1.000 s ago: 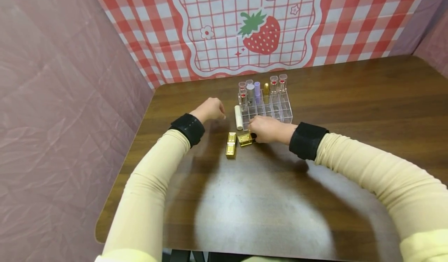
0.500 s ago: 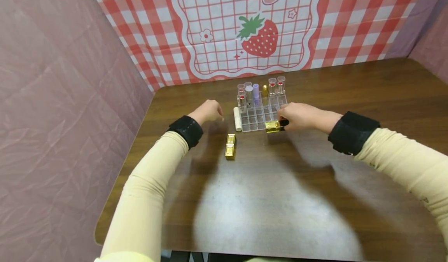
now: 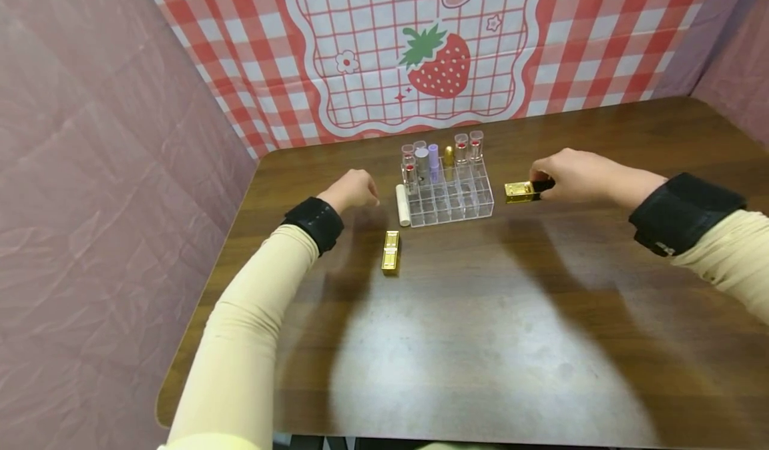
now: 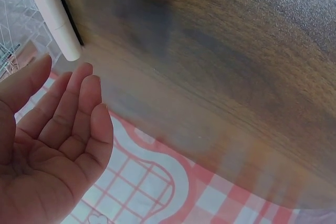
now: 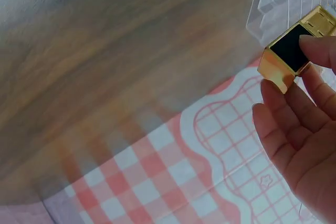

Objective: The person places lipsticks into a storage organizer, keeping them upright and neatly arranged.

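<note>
My right hand point(image 3: 573, 175) pinches a gold-and-black lipstick tube point(image 3: 519, 192) between thumb and fingers, to the right of a clear lipstick organizer point(image 3: 452, 203). In the right wrist view, the thumb lies on the tube's black panel point(image 5: 290, 49). Relaxed and holding nothing, my left hand point(image 3: 351, 190) hovers left of the organizer; its palm and loosely bent fingers show in the left wrist view. Nearest to it is a cream-white tube point(image 3: 403, 205), lying along the organizer's left side. A second gold lipstick tube point(image 3: 390, 253) lies on the table in front.
Several tubes stand in the organizer's back and left slots, among them a silver-capped tube point(image 3: 422, 164), a lilac tube point(image 3: 434, 159) and a gold bullet-shaped one point(image 3: 448, 157). Behind the wooden table point(image 3: 468, 343) hangs a red-checked cloth point(image 3: 252, 56) with a strawberry print.
My right hand has carried the gold-and-black lipstick tube rightward, from in front of the organizer to beyond its right side. The left hand has stayed nearly still.
</note>
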Available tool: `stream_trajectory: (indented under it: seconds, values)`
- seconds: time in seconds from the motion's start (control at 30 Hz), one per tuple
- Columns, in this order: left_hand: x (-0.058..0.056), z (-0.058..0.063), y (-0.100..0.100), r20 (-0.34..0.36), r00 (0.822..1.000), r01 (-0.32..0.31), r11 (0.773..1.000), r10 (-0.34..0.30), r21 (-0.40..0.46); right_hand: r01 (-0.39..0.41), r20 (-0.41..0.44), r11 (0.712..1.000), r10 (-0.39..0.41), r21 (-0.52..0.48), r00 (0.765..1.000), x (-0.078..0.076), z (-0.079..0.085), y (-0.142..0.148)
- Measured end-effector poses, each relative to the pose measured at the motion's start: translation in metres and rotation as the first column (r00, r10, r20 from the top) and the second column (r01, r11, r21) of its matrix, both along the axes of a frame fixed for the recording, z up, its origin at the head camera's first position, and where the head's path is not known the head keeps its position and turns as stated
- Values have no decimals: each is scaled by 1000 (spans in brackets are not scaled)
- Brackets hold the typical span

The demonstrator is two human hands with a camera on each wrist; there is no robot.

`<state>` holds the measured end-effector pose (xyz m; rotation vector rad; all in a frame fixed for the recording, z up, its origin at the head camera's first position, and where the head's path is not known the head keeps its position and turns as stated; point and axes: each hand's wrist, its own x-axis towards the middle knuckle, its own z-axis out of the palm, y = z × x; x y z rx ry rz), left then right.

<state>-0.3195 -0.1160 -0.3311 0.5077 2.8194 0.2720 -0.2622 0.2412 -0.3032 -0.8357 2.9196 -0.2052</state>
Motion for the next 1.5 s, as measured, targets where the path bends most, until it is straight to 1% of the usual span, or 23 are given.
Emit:
stream_trajectory:
  seconds: [0.13, 0.27, 0.37, 0.5, 0.6, 0.7, 0.8, 0.87, 1.0, 1.1, 1.3, 1.5]
  values:
    - [0, 1, -2, -15, 1000, 0, 1000, 0, -3, 20, 3, 1000, -20, 11, 1000, -3, 11, 6]
    - [-1, 0, -5, -21, 1000, 3, 1000, -3, -7, 6, -29, 1000, -5, 19, 1000, -7, 27, 8]
    - [-1, -1, -7, -19, 1000, 3, 1000, -3, -6, -18, -57, 999, 20, 34, 998, -11, 39, 7]
    - [-1, -1, -10, -22, 1000, -5, 1000, 5, 5, -25, -58, 998, 28, 56, 998, -14, 53, 6]
    - [-2, 0, -11, -23, 1000, -5, 1000, 6, 14, 4, -30, 998, -2, 67, 1000, -16, 61, 4]
    - [-2, 2, -11, -19, 1000, -2, 1000, 2, 20, 36, -22, 997, -34, 63, 999, -18, 66, 1]
    - [-2, 2, -11, -21, 1000, -2, 1000, 3, 19, 48, -54, 998, -46, 37, 997, -20, 68, -2]
    - [-2, 3, -11, -21, 1000, -4, 1000, 5, 17, 43, -85, 999, -41, 17, 996, -21, 69, -6]
    - [-3, 3, -12, -23, 1000, -5, 1000, 6, 14, 24, -118, 1000, -26, -19, 993, -25, 70, -18]
    - [-2, 3, -11, -25, 1000, -3, 1000, 4, 12, -6, -113, 999, 2, -35, 994, -30, 69, -33]
    - [-4, 2, -6, -26, 1000, 9, 1000, -9, 8, -92, -82, 994, 87, -53, 993, -41, 64, -73]
    - [-6, -1, 0, -25, 999, 19, 1000, -19, 7, -164, -67, 983, 159, -81, 985, -50, 49, -106]
